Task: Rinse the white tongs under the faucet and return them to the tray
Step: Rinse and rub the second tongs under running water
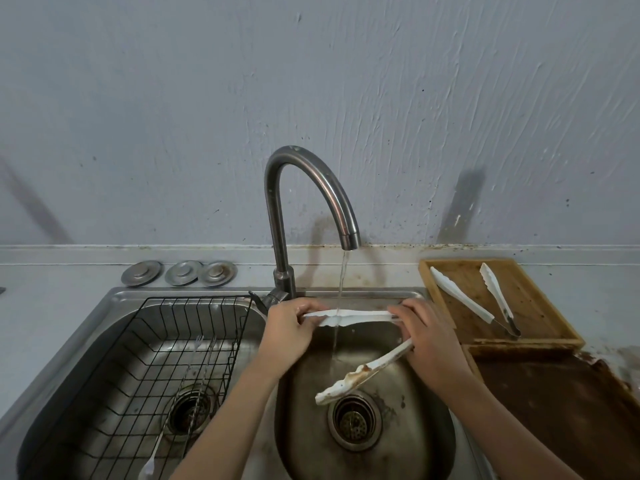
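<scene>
From the head camera, the white tongs [353, 318] are spread wide over the right basin of the sink [412, 294], directly under the faucet [311, 188], whose stream strikes the upper arm near its middle. The left hand [289, 329] pinches the far tip of that upper arm, fingers curled round it. The right hand [427, 336] grasps the hinge end, fingers wrapped over it, while the lower arm angles down toward the drain [354, 422], its scalloped tip smeared with brown residue.

The tongs look light and thin, springy rather than rigid, and wet plastic is likely slippery; the hinge end seems the surest place to hold, with the tip steadied as now.

To the right, the wooden tray [540, 337] carries two more tongs, well apart from the hands. A black wire rack [166, 341] fills the left basin with thin utensils in it.

The hinge itself is hidden under the right fingers, so its form cannot be made out. The near edge of the sink is cut off by the frame.
</scene>
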The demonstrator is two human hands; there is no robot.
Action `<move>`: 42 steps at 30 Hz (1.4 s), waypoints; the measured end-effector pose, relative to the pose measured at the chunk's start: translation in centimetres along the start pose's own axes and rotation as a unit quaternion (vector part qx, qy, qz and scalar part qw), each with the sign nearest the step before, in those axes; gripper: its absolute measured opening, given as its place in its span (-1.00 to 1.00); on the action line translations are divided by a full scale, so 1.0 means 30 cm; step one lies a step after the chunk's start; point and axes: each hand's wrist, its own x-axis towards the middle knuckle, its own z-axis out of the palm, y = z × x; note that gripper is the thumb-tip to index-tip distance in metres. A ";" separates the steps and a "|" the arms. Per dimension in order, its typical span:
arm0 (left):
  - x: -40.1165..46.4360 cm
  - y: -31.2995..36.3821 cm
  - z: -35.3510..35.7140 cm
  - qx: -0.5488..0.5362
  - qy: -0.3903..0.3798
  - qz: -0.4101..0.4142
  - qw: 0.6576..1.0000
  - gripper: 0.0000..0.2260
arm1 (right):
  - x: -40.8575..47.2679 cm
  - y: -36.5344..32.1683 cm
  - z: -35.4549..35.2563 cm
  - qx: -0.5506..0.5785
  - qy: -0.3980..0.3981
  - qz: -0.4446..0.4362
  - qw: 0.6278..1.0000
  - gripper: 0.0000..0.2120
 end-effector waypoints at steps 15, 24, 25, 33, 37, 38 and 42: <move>-0.034 -0.070 -0.002 -0.142 -0.020 -0.130 0.981 -0.87 | 0.014 0.030 -0.009 0.134 -0.124 0.046 0.982 -0.75; -0.041 -0.023 0.082 -0.293 -0.089 -0.268 0.913 -0.95 | -0.008 0.066 -0.131 0.350 -0.265 0.082 0.895 -0.90; -0.042 -0.017 0.084 -0.285 -0.104 -0.258 0.917 -0.93 | -0.014 0.078 -0.141 0.379 -0.276 0.090 0.879 -0.89; -0.038 -0.029 0.048 -0.335 -0.057 -0.297 0.892 -0.80 | -0.043 0.195 -0.185 0.314 -0.377 0.155 0.857 -0.89; -0.033 -0.036 0.067 -0.353 -0.032 -0.313 0.881 -0.81 | -0.024 0.166 -0.128 0.242 -0.309 0.193 0.899 -0.87; -0.032 -0.029 0.076 -0.370 -0.036 -0.313 0.874 -0.81 | -0.014 0.144 -0.110 0.258 -0.295 0.197 0.899 -0.84; -0.028 0.018 0.122 -0.434 -0.059 -0.302 0.847 -0.79 | 0.043 0.020 -0.039 0.378 -0.272 0.196 0.863 -0.76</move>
